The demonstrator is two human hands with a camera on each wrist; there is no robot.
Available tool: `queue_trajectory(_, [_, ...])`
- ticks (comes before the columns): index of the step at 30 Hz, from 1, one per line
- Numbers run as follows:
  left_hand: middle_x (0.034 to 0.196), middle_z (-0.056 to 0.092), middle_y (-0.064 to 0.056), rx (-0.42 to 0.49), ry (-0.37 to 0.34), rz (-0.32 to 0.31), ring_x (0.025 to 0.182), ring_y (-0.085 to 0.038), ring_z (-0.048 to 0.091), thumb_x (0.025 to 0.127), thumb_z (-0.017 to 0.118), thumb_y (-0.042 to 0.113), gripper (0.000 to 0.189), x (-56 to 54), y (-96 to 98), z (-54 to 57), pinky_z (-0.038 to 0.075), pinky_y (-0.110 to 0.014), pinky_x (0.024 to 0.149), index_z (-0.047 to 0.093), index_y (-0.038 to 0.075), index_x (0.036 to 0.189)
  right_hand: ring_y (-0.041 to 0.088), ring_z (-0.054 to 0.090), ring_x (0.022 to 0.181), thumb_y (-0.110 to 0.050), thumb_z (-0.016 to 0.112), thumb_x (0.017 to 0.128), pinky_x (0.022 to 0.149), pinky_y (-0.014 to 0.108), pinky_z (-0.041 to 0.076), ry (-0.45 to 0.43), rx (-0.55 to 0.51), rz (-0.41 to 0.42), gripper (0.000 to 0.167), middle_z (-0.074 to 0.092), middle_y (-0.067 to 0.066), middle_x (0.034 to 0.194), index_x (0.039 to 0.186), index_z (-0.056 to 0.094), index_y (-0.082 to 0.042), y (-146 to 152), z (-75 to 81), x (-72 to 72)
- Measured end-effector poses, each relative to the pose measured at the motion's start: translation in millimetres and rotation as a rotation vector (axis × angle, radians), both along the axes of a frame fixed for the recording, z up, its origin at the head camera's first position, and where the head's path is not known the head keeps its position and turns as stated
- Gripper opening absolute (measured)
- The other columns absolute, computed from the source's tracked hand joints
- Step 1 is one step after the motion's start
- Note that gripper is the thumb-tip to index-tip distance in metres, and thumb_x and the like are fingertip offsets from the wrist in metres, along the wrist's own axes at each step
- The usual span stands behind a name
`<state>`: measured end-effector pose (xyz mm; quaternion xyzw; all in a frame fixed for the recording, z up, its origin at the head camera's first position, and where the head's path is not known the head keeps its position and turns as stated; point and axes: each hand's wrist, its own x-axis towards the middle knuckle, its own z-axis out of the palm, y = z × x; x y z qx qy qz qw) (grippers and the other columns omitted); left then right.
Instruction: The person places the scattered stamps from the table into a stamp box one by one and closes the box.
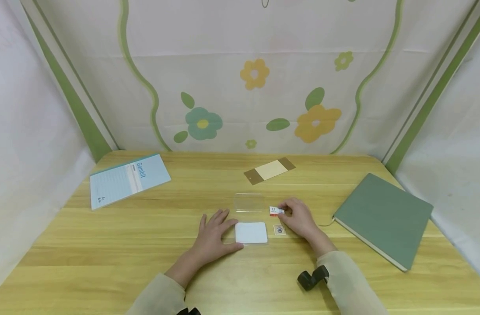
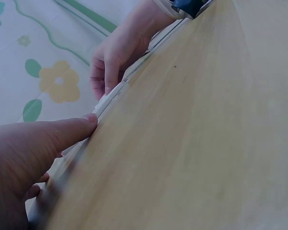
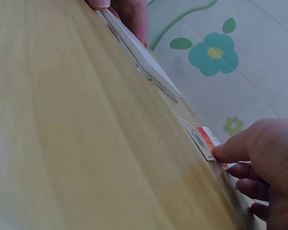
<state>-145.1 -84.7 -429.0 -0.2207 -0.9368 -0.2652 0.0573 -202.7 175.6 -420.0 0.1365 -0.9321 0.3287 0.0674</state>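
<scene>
My left hand (image 1: 212, 236) lies at the left end of a shallow clear box (image 1: 250, 243) with a white card (image 1: 251, 232) on top. The thumb and index finger hold its near and far edges; the other fingers are spread on the table. To the right, my right hand (image 1: 300, 217) pinches the right end of a small red-and-white stamp (image 1: 274, 211) between thumb and fingers, low over the tabletop. Just in front of it a second small stamp (image 1: 279, 229), pale with a dark round print, lies flat. Fingertips hide part of the red-and-white stamp.
A clear plastic lid (image 1: 248, 202) lies beyond the box. Farther back is a brown-and-cream paper strip (image 1: 269, 170). A light-blue notebook (image 1: 130, 180) sits at the back left, a green book (image 1: 385, 221) at the right. A flowered curtain (image 1: 228, 74) hangs behind the table.
</scene>
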Motion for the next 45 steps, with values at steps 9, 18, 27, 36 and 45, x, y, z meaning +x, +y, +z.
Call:
queue_trajectory(9, [0.134, 0.032, -0.013, 0.0, -0.002, 0.004, 0.124, -0.029, 0.021, 0.069, 0.06, 0.056, 0.064, 0.7, -1.0, 1.8, 0.002, -0.055, 0.095, 0.052, 0.017, 0.119, 0.016, 0.045, 0.073, -0.006, 0.066, 0.073, 0.065, 0.031, 0.036, 0.012, -0.004, 0.012, 0.021, 0.054, 0.001, 0.083, 0.094, 0.065, -0.006, -0.7, -1.5, -0.4])
queue_trajectory(18, [0.133, 0.033, -0.014, 0.01, 0.006, -0.011, 0.123, -0.031, 0.023, 0.069, 0.06, 0.055, 0.064, 0.0, 1.1, 2.4, 0.003, -0.056, 0.094, 0.052, 0.016, 0.118, 0.018, 0.045, 0.071, -0.001, 0.065, 0.074, 0.062, 0.031, 0.038, 0.002, -0.114, 0.007, 0.021, 0.051, 0.004, 0.081, 0.094, 0.063, -0.004, 2.6, 0.1, 2.0])
queue_trajectory(27, [0.133, 0.033, -0.013, 0.007, -0.008, -0.003, 0.123, -0.03, 0.022, 0.069, 0.06, 0.056, 0.064, -0.2, 1.1, 2.6, 0.002, -0.056, 0.094, 0.052, 0.016, 0.118, 0.016, 0.049, 0.069, -0.005, 0.06, 0.079, 0.06, 0.029, 0.042, -0.076, -0.208, -0.027, 0.015, 0.057, 0.003, 0.079, 0.094, 0.066, -0.007, -7.2, 10.4, 1.7])
queue_trajectory(36, [0.133, 0.033, -0.013, -0.001, -0.012, 0.006, 0.123, -0.03, 0.023, 0.069, 0.06, 0.057, 0.064, -0.1, 0.4, 3.0, 0.003, -0.056, 0.094, 0.053, 0.017, 0.118, 0.016, 0.051, 0.065, 0.0, 0.061, 0.077, 0.053, 0.024, 0.043, -0.15, -0.368, 0.09, 0.014, 0.058, 0.002, 0.071, 0.09, 0.065, -0.002, -42.7, 28.3, 15.7])
queue_trajectory(45, [0.134, 0.032, -0.012, -0.001, -0.021, 0.007, 0.124, -0.029, 0.022, 0.07, 0.06, 0.056, 0.062, -0.2, 0.6, 3.3, 0.002, -0.056, 0.094, 0.052, 0.018, 0.118, 0.012, 0.048, 0.062, -0.001, 0.063, 0.076, 0.054, 0.023, 0.041, -0.206, -0.321, 0.193, 0.01, 0.058, 0.0, 0.072, 0.085, 0.066, -0.002, -63.1, 15.0, 29.8])
